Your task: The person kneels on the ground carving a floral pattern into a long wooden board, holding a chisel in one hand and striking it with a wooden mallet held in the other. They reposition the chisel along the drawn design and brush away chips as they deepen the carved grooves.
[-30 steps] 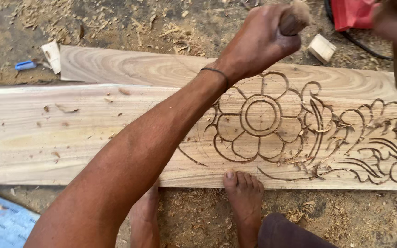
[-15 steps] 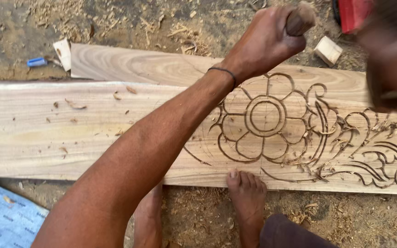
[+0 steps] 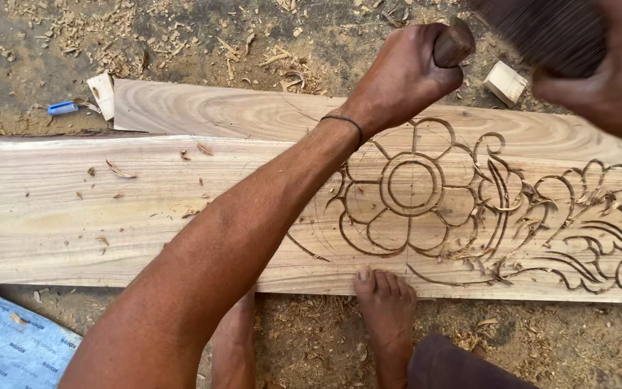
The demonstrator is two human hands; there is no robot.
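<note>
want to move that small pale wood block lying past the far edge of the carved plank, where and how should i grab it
Pinch the wood block across its two side faces, coming straight down from above. It lies free on the ground with its broad face up, and the plank blocks a low approach from the near side.

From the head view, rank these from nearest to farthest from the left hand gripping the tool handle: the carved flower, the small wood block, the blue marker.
Measured from the left hand:
1. Carved flower, just below the hand on the plank.
2. Small wood block, to the right on the ground; close to the flower's distance.
3. Blue marker, far left on the ground.
</note>
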